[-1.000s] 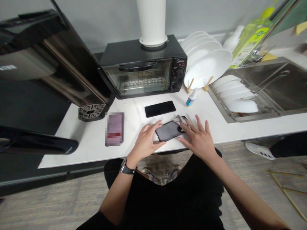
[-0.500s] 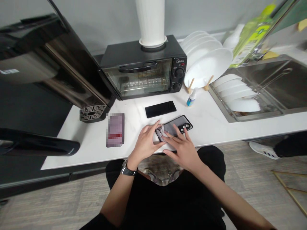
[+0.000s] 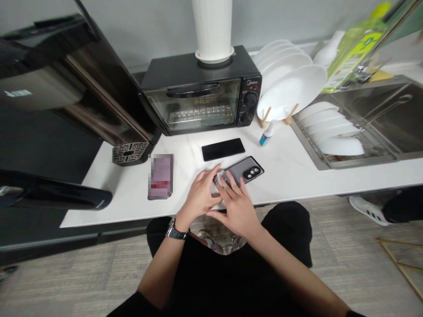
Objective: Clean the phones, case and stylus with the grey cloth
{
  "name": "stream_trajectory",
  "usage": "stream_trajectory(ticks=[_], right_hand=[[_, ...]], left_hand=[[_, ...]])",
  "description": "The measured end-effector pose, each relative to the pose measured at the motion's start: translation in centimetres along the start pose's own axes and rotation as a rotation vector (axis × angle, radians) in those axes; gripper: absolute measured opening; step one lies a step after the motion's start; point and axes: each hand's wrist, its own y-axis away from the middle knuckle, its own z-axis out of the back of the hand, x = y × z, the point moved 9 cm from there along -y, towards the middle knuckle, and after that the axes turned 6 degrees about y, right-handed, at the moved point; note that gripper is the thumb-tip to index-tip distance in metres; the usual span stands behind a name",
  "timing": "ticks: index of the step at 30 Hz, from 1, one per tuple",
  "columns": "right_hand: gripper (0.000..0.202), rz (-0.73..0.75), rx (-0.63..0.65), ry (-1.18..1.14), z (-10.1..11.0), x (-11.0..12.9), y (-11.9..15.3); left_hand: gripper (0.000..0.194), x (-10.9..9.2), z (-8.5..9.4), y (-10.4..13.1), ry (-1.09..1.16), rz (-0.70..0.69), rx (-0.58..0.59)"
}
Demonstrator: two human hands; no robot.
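A phone case (image 3: 241,169) with a grey back and black rim lies near the counter's front edge, its camera cutouts at the right end. My left hand (image 3: 200,193) grips its left end between thumb and fingers. A crumpled pale cloth or wipe (image 3: 219,175) lies under the fingertips of my right hand (image 3: 240,210), pressed against that end of the case. My fingers partly hide both. Just behind the case a black phone (image 3: 223,149) lies flat. To its right stands a small spray bottle (image 3: 265,135) with a blue label.
A toaster oven (image 3: 201,105) stands behind, bearing a white pot (image 3: 214,31). White plates (image 3: 292,90) and a sink (image 3: 393,110) are on the right. A purple pixelated item (image 3: 161,176) and a dark appliance (image 3: 132,152) sit left. A person's shoe (image 3: 370,210) shows on the floor.
My right hand has slid left along the case toward my left hand, with the cloth under its fingers. The camera cutouts now show clear of my fingers. The view has shifted slightly.
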Motion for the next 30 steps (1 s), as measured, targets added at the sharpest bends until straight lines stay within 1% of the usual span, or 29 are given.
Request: stream_trajectory(ticks=[1, 2, 4, 6, 7, 8, 9, 10, 12, 14, 15, 16, 17, 18, 20, 21, 23, 24, 25, 26, 27, 28, 30], right_hand=[[0.074, 0.008, 0.012, -0.004, 0.3, -0.7, 0.4], [0.066, 0.009, 0.024, 0.005, 0.8, -1.9, 0.8], [0.057, -0.028, 0.016, 0.063, 2.1, -5.5, 1.3], [0.058, -0.125, -0.052, 0.157, 3.5, -9.2, 1.2], [0.061, -0.177, -0.093, 0.197, 4.0, -10.4, 1.0], [0.066, -0.220, -0.127, 0.222, 4.1, -10.9, 0.7], [0.072, -0.246, -0.149, 0.229, 3.9, -10.7, 0.3], [0.078, -0.249, -0.150, 0.220, 3.3, -9.8, -0.2], [0.088, -0.195, -0.115, 0.167, 1.6, -6.3, -0.9], [0.090, -0.093, -0.052, 0.090, 0.1, -2.5, -1.0], [0.088, -0.048, -0.026, 0.056, -0.2, -1.1, -0.8], [0.085, -0.015, -0.006, 0.030, -0.2, -0.4, -0.4], [0.080, 0.006, 0.009, 0.012, 0.0, -0.5, 0.0], [0.072, 0.015, 0.019, 0.006, 0.4, -1.2, 0.5], [0.058, -0.008, 0.018, 0.031, 1.6, -4.1, 1.3], [0.055, -0.045, -0.005, 0.065, 2.3, -6.1, 1.5], [0.058, -0.147, -0.085, 0.157, 3.7, -9.5, 1.5], [0.062, -0.197, -0.125, 0.196, 4.1, -10.6, 1.4], [0.068, -0.239, -0.154, 0.221, 4.1, -11.1, 1.1], [0.073, -0.267, -0.167, 0.229, 3.9, -10.9, 0.6], [0.076, -0.283, -0.163, 0.225, 3.3, -10.1, 0.2], [0.080, -0.283, -0.147, 0.212, 2.6, -8.9, -0.3], [0.083, -0.232, -0.093, 0.166, 1.0, -5.4, -1.1]], left_hand=[[0.098, -0.2, 0.0, 0.0, 0.001, -0.012, 0.003], [0.098, -0.5, 0.1, 0.1, 0.001, -0.026, 0.008], [0.097, -1.0, 0.1, 0.0, -0.006, -0.045, 0.002], [0.096, -1.3, 0.1, -0.1, -0.019, -0.047, -0.010], [0.095, -1.4, 0.1, -0.2, -0.026, -0.046, -0.014], [0.094, -1.5, 0.1, -0.3, -0.029, -0.046, -0.017], [0.093, -1.5, 0.0, -0.3, -0.029, -0.048, -0.021], [0.093, -1.4, 0.0, -0.4, -0.026, -0.050, -0.025], [0.092, -1.1, -0.1, -0.4, -0.018, -0.047, -0.022], [0.092, -0.6, 0.0, -0.3, -0.021, -0.017, -0.019], [0.093, -0.3, 0.0, -0.3, -0.025, 0.000, -0.017], [0.094, -0.2, 0.0, -0.2, -0.027, 0.008, -0.015], [0.095, -0.3, 0.0, -0.2, -0.027, 0.006, -0.013], [0.094, -0.4, 0.1, -0.1, -0.024, -0.006, -0.012], [0.093, -1.0, 0.1, -0.1, -0.021, -0.040, -0.012], [0.092, -1.3, 0.1, -0.2, -0.023, -0.051, -0.014], [0.091, -1.7, 0.1, -0.3, -0.033, -0.059, -0.015], [0.090, -1.8, 0.0, -0.3, -0.037, -0.060, -0.013], [0.089, -1.9, -0.1, -0.4, -0.039, -0.062, -0.012], [0.088, -1.9, -0.1, -0.4, -0.040, -0.062, -0.014], [0.086, -1.9, -0.1, -0.4, -0.041, -0.062, -0.020], [0.084, -1.8, -0.1, -0.4, -0.041, -0.062, -0.024], [0.081, -1.4, -0.2, -0.4, -0.048, -0.062, -0.028]])
